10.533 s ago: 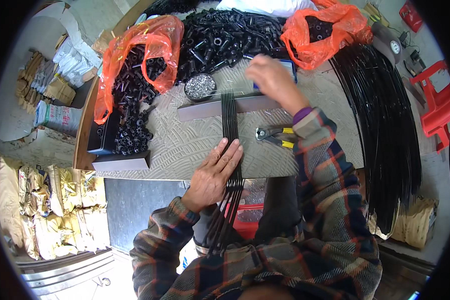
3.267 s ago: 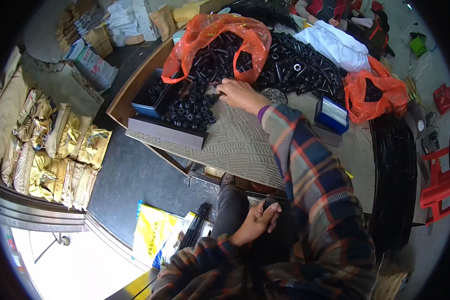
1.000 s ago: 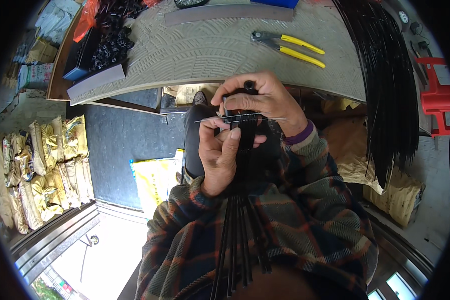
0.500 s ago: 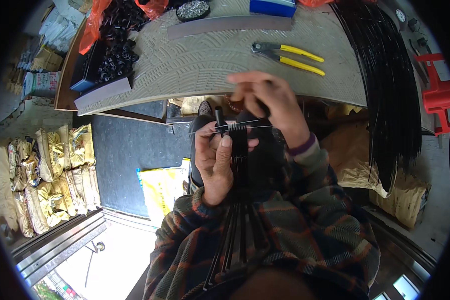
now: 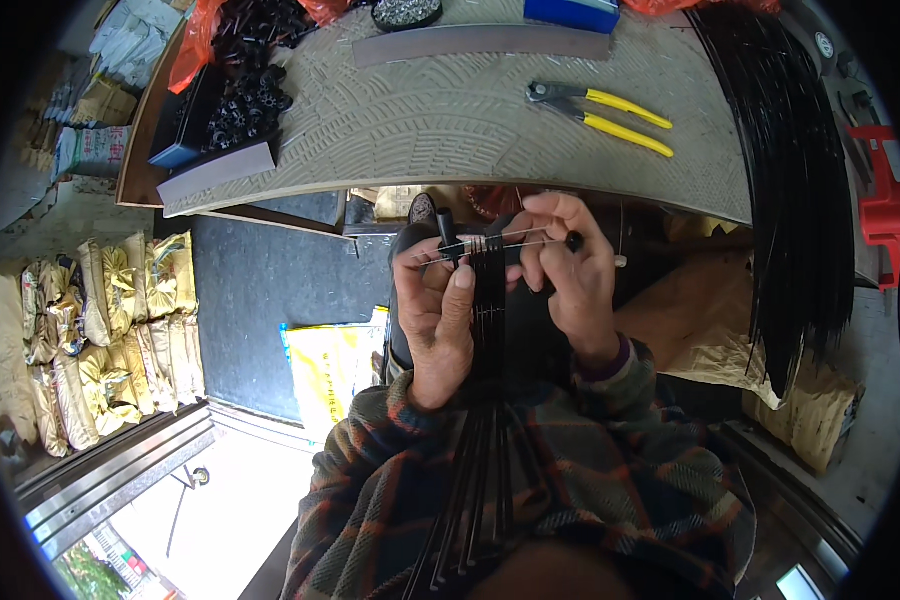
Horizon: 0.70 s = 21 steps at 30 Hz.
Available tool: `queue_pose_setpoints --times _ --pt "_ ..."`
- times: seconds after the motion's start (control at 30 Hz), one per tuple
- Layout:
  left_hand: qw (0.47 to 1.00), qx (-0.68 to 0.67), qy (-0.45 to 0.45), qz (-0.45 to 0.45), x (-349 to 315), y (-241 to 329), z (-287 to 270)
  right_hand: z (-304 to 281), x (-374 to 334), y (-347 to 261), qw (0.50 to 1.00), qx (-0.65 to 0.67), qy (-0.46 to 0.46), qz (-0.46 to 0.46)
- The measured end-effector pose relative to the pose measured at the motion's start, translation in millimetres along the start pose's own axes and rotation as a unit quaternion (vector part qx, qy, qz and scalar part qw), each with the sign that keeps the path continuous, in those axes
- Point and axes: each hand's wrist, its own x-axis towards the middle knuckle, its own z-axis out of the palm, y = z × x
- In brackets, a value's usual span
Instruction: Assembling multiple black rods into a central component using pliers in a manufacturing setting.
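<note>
Fingers of my left hand [image 5: 434,340] pinch the bundle of black rods [image 5: 489,285], thumb on its left side; those of my right hand [image 5: 582,295], just right of it, curl round a short black peg [image 5: 574,241]. Whether they grip the wires [image 5: 522,236] too, I cannot tell. The bundle's long axis runs from its top end, between both hands, down toward my chest; the left hand is nearer, touching it. The wires cross that top end sideways, and a black tube [image 5: 447,232] stands at its left.

Counting from the bundle: one counter [image 5: 400,150] beyond it; one long black bunch [image 5: 780,160] well to its right; two grey strips [image 5: 480,45], straight beyond and beyond-left; one pair of cutters [image 5: 600,124], beyond-right; one blue box [image 5: 570,14], farther; one round dish [image 5: 410,28], beyond-left; one tube, one peg; at least two wires. The rods lie too close to count.
</note>
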Motion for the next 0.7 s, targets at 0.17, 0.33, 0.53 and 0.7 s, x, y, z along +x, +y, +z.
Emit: queue_pose_setpoints --times 0.17,0.33,0.53,0.7 --pt "1.0 -0.008 -0.004 -0.006 -2 0 -2 -4 -7 18 0.999 0.032 -0.012 0.004" --pt "1.0 0.02 0.007 -0.021 -2 -1 -3 -2 -7 20 0.999 0.034 -0.007 -0.02" --pt "0.997 0.07 0.015 0.015 -5 1 -6 4 -11 21 1.0 0.002 -0.001 0.004" --pt "0.999 0.05 0.011 0.012 -5 4 -4 4 -8 17 0.992 -0.081 -0.075 -0.054"
